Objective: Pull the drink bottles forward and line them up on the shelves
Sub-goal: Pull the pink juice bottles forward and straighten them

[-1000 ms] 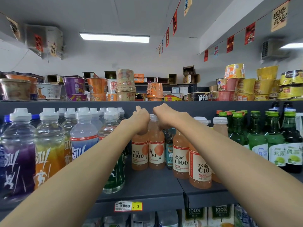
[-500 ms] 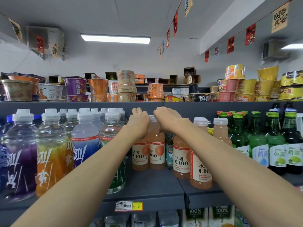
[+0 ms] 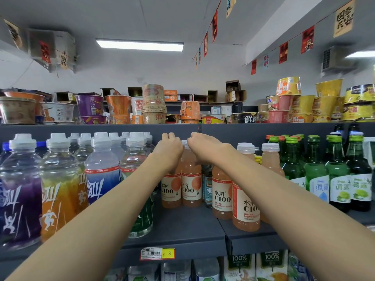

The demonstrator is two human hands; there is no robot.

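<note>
Two pink C100 bottles sit side by side, touching, deep on the shelf (image 3: 182, 226), straight above the yellow price tag (image 3: 157, 253): left C100 bottle (image 3: 171, 189) and right C100 bottle (image 3: 191, 185), both upright and full of pale pink juice nearly to the neck. Left hand (image 3: 169, 151) is curled down over the top of the left one, cap hidden under it. Right hand (image 3: 203, 148) has its fingers curled on the white cap of the right one; thumb side not visible. Up-right of the tag, closer to the shelf edge, front C100 bottles (image 3: 245, 207) stand in a staggered line w/ the same pink fill, partly behind the right forearm; more of them behind w/ white caps showing. A small blue-label bottle (image 3: 207, 185) is wedged betw the back pair and that line, contents can't tell. Far right of the tag: green glass bottles (image 3: 316, 179), green caps, packed rows. Left of the tag: sports drink bottles (image 3: 58, 195) w/ white caps, purple, orange and clear liquids, front row near the edge. Top level, well above the tag: noodle cups (image 3: 90, 105), sealed lids, some stacked. Below-right of the tag: juice cartons (image 3: 239, 266) marked 100%.
</note>
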